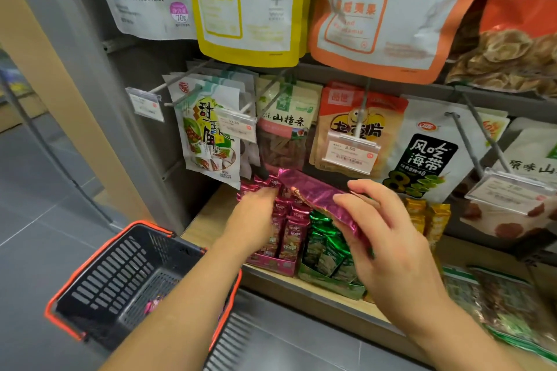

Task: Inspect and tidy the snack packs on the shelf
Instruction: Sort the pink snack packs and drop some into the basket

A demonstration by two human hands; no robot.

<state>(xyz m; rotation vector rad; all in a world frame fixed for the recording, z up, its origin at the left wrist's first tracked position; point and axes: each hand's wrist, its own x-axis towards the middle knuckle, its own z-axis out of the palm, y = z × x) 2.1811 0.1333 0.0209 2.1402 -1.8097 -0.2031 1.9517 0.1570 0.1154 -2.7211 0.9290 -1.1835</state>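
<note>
The right hand [385,238] pinches a magenta snack pack [313,191] between thumb and fingers, while the left hand [256,214], just beside it, pokes among pink packs [291,239] on the shelf [205,220] (grip unclear).

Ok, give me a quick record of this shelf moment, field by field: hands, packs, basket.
right hand: holds a purple foil pack over the green packs
left hand: down among the magenta packs; grip unclear
green packs: upright in a green box, right of the magenta ones
yellow packs: further right, partly behind the right hand
basket: black, orange rim, below the left forearm
</note>
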